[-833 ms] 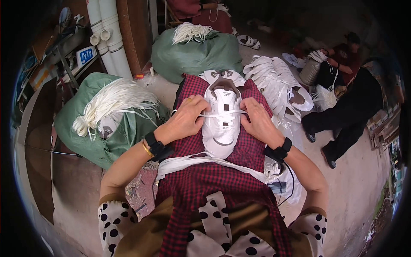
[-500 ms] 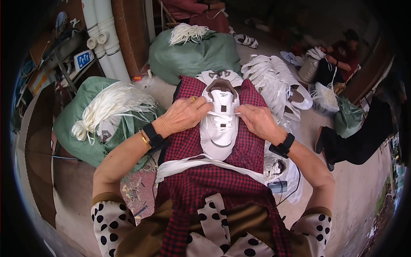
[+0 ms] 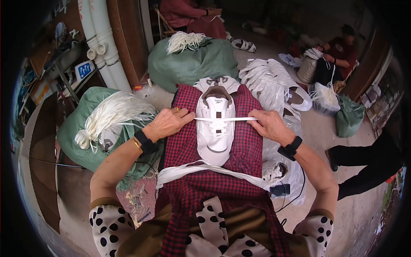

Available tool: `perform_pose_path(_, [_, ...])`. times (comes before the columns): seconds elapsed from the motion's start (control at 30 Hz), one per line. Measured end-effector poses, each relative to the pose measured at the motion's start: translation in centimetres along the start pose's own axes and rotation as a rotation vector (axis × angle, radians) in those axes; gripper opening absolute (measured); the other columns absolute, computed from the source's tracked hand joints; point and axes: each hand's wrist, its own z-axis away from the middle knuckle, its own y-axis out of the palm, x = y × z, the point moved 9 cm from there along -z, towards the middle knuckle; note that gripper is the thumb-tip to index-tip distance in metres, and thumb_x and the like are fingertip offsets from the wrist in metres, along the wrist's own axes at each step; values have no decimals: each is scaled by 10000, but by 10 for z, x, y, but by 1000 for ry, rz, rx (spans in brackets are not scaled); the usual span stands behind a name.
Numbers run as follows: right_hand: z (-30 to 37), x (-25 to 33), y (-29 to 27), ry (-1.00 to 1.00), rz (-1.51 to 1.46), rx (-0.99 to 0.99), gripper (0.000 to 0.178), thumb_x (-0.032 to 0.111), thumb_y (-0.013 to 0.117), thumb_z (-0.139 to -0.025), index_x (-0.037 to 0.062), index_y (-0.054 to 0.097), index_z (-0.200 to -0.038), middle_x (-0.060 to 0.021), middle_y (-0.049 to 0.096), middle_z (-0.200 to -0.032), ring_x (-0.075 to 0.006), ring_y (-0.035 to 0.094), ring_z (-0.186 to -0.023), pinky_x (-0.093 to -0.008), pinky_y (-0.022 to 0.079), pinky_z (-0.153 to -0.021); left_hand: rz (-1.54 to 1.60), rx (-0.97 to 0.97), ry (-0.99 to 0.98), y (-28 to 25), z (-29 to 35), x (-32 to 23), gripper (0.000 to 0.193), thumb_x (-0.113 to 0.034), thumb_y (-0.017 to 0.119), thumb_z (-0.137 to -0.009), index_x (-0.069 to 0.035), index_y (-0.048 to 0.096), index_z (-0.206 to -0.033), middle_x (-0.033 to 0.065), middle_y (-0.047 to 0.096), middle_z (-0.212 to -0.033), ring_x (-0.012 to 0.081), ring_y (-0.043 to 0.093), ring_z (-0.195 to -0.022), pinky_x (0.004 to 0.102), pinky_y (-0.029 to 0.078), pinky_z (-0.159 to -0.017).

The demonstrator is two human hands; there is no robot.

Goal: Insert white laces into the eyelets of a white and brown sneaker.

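Note:
A white sneaker lies on my lap on the red-and-black checked apron, its heel opening away from me and its toe toward me. A flat white shoelace runs through its eyelets and stretches sideways across the tongue, nearly straight. My left hand pinches the lace just left of the shoe. On the other side, my right hand grips the lace between thumb and fingers, a little off the shoe's edge. White apron ties cross in front of the toe.
Green sacks topped with bundled white laces stand at the left and at the far middle. White sneakers are piled at the right, near a phone with a cable. Co-workers sit at the back; a dark-trousered leg shows right.
My hands have moved apart, drawing the lace out wider to both sides. The dark-trousered person at the right has shifted further right.

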Motion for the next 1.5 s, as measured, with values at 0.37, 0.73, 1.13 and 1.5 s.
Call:
perform_pose_path(0.37, [47, -44, -60, 20, 405, 29, 106, 115, 626, -878, 79, 548, -939, -105, 565, -793, -320, 630, -732, -436, 496, -628, -76, -9, -477, -89, 121, 99, 170, -86, 583, -920, -84, 581, -1089, 130, 599, -905, 361, 634, -782, 462, 511, -657])
perform_pose_path(0.73, [135, -119, -246, 432, 755, -38, 93, 80, 560, -928, 21, 553, -1000, -199, 631, -956, -411, 621, -896, -474, 489, -754, -359, -25, -710, -219, 218, 178, 87, -95, 523, -973, -74, 540, -1055, 178, 604, -961, 433, 617, -814, 510, 490, -660])
perform_pose_path(1.13, [185, -145, -302, 459, 976, -505, 250, 73, 483, -1009, 27, 603, -1223, -146, 594, -1154, -350, 580, -1112, -390, 478, -939, -566, -74, -721, -230, 239, 180, 148, -7, 605, -836, -25, 666, -970, 127, 531, -988, 324, 551, -987, 420, 498, -838])
perform_pose_path(1.5, [119, -102, -114, 546, -370, -759, 192, 138, 705, -936, -10, 680, -1054, -13, 660, -934, -81, 609, -864, -227, 482, -786, -273, -653, -885, -209, 205, 118, 250, 75, 603, -858, -61, 724, -1029, 104, 596, -903, 232, 604, -759, 321, 485, -620])
